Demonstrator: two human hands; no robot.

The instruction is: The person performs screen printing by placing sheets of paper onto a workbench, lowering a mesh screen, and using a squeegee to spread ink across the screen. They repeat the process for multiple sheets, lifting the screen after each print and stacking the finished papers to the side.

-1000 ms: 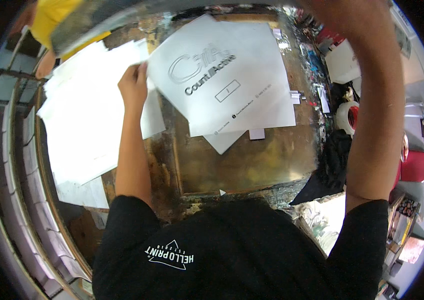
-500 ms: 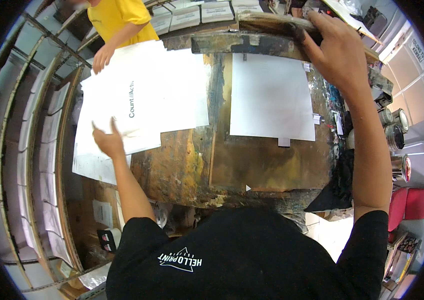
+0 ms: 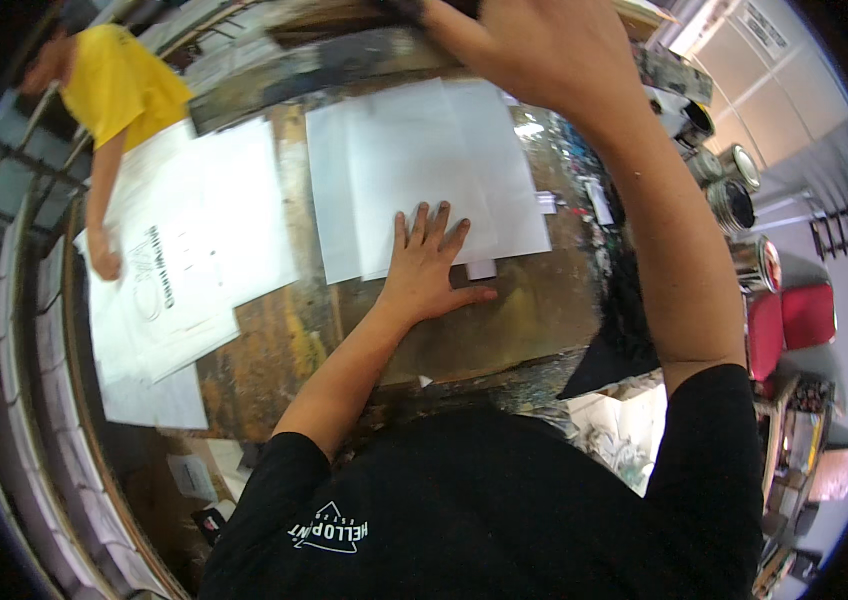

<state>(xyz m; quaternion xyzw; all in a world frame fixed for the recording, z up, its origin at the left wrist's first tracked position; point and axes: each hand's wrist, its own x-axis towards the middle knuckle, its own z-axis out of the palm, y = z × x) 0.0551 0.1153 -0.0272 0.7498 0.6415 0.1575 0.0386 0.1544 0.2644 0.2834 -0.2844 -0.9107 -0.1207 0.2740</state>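
Note:
My left hand (image 3: 429, 262) lies flat with fingers spread, its fingertips on the near part of the white paper sheets (image 3: 414, 150) on the stained wooden board (image 3: 534, 315). At least two sheets overlap there, their edges not quite lined up. At the far edge, my right hand (image 3: 549, 45) reaches up to a raised, ink-darkened wooden frame (image 3: 334, 20). Its thumb lies against the frame, while the other fingers are cut off by the picture's top. Left of the board is a loose pile of white sheets (image 3: 244, 200), the nearer ones printed in black.
A co-worker in a yellow shirt (image 3: 124, 80) stands at the far left, one hand (image 3: 104, 255) on the pile. Racks (image 3: 64, 400) with paper line the left side. Cans (image 3: 729, 205) and a black cloth (image 3: 614, 345) sit along the right, with red chairs (image 3: 804, 315) beyond.
My left hand has moved right from the pile onto the board's paper, where another sheet now overlaps the first. The view has turned right. The co-worker's hand has come nearer over the pile.

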